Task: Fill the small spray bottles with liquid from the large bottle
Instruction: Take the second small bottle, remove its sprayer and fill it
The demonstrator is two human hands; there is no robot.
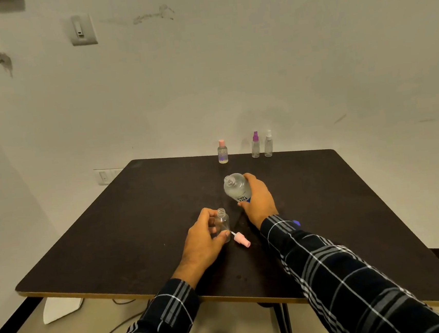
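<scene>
Left hand: The left hand (203,237), low in the centre of the frame, grasps a small clear plastic bottle with a bare threaded neck (223,223), fingers and thumb curled round its body.

Right hand: The right hand (260,202), just above and to the right, is wrapped round a large clear bottle with a white-and-blue label (236,187).

Small bottle: It is roughly upright at the middle of the dark brown table (112,230). It is uncapped and looks empty. Whether its base touches the table cannot be told.

Large bottle: It is uncapped and holds clear liquid. Its open mouth points toward the upper left of the frame, away from the small bottle, and the two necks are apart.

Pump: A pink spray pump with a thin white dip tube (242,240) lies on its side on the table, just right of the small bottle.

Blue piece: A small blue object (296,222) shows beside the right sleeve, partly hidden. It is possibly the large bottle's cap.

Back row: A pink-capped clear bottle (222,152), a purple-topped spray bottle (255,145) and a white-topped spray bottle (268,144) stand along the far edge, upper centre of the frame.

Risk: The small neck is narrow and the large mouth is wide. A fast tip would likely send liquid down the small bottle's side and onto the table. The light, empty bottle could slip or topple if the left hand's hold loosens. The loose pump could be knocked or wetted by a spill.
</scene>
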